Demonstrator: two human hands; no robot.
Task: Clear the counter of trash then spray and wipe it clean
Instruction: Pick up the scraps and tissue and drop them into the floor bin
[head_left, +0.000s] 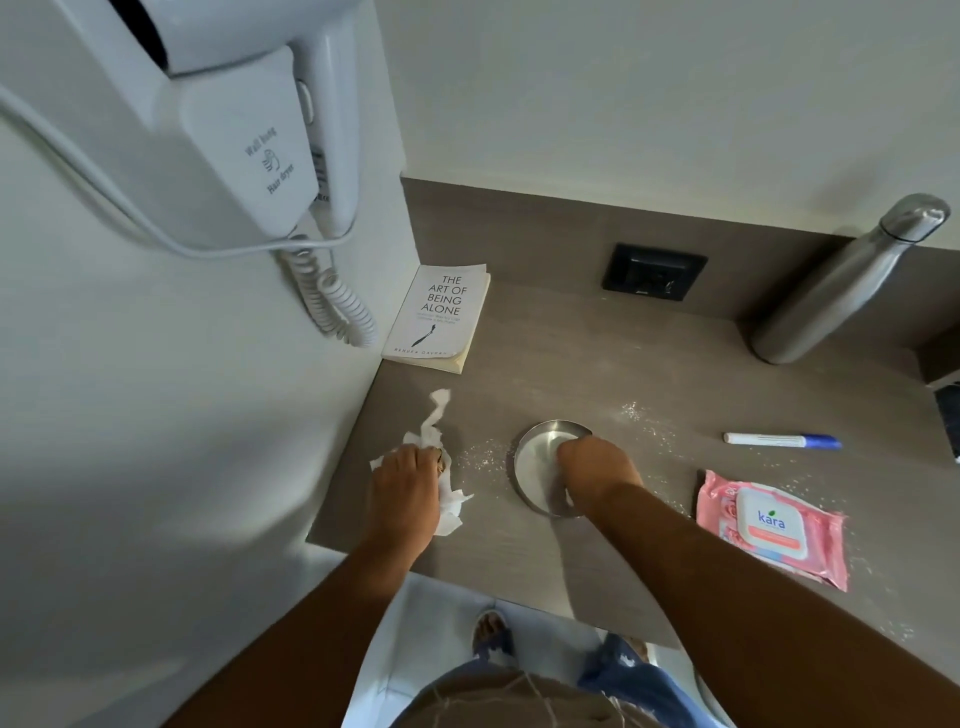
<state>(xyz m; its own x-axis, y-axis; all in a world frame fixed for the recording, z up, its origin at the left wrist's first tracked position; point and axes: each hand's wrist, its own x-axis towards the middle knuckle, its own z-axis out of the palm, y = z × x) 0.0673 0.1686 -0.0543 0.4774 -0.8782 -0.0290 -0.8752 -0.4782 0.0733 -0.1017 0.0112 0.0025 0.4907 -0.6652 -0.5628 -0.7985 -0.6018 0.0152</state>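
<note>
White tissue (439, 467) under left hand (405, 488) on counter (597, 353)

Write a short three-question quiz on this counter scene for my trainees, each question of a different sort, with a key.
1. True or false: the left hand holds a crumpled tissue.
2. What does the right hand grip? A) marker B) steel bowl C) book
3. Fill in: white ______ lie scattered on the counter around the bowl.

Key: 1 true; 2 B; 3 crumbs.
</note>
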